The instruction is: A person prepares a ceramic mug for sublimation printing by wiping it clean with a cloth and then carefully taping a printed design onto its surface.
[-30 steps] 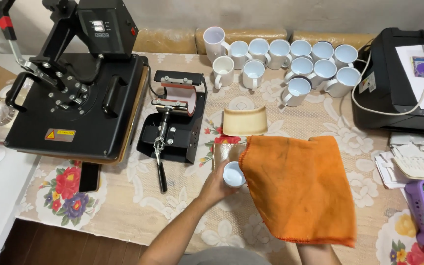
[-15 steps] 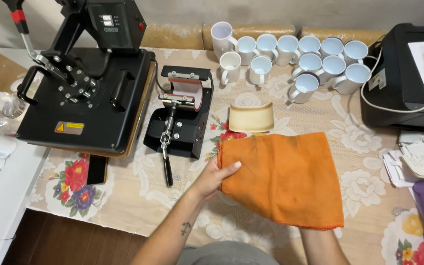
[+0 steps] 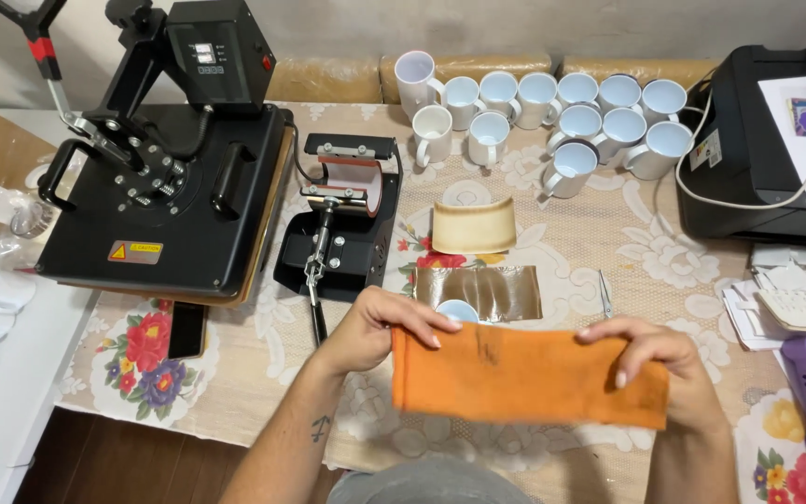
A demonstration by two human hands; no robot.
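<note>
lace-covered table [image 3: 608, 243], lower centre: left hand [image 3: 380, 327] and right hand [image 3: 655, 359] each grip the orange cloth [image 3: 524, 378], 2 hands stretching it.

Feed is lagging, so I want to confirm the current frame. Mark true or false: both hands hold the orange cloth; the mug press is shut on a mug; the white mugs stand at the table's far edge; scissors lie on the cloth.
1. Left hand and right hand both hold the orange cloth: true.
2. Mug press is shut on a mug: false, it is empty.
3. White mugs stand at the far edge: true.
4. Scissors lie on the cloth: false, they lie on the tablecloth beyond it.
</note>
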